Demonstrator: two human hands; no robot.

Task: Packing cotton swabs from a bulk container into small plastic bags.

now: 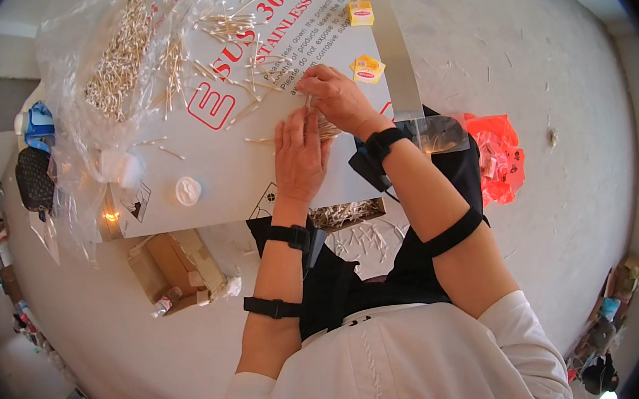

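Note:
Close together near the table's front edge, both my hands work around a small bunch of cotton swabs (328, 128). My left hand (302, 156) lies on the near left side of the bunch, its fingers pressed together and its thumb against the swabs. From the right, my right hand (341, 100) reaches over with bent fingers, pinching a thin pale piece that looks like a swab. The fingertips partly hide what they hold. Loose cotton swabs (228, 28) are scattered over the grey printed tabletop (240, 184) beyond my hands.
A clear plastic bag (124, 84) full of swabs covers the table's left side. A round white container (188, 191) stands near the front. Two yellow packs (368, 69) lie at the right edge. Below are an opened cardboard box (175, 269), a box of swabs (348, 213) and a red plastic bag (498, 157).

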